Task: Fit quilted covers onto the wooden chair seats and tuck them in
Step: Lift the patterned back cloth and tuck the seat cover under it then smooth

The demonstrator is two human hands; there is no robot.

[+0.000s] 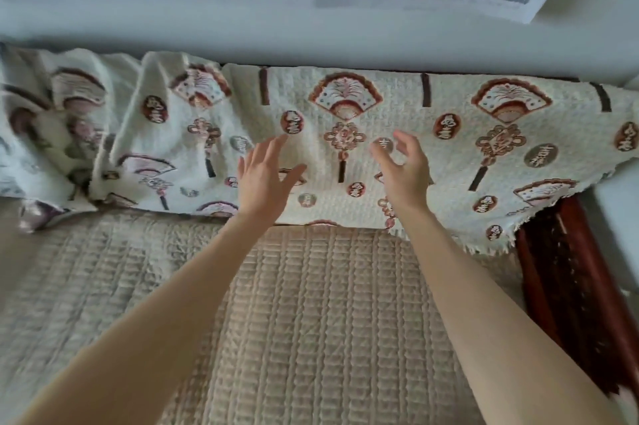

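Over the cream fan-patterned throw (345, 95), both hands empty
Your left hand (262, 179) spread, right hand (404, 172) loosely curled; characters unreadable; beige quilted cover (311, 303) below

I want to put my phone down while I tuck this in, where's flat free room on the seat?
The beige quilted cover lies bare between your left forearm and right forearm, and left of the left one, below the patterned throw. Crowded at the far left, where the throw bunches in folds, and by the wooden armrest, where its fringe overhangs.
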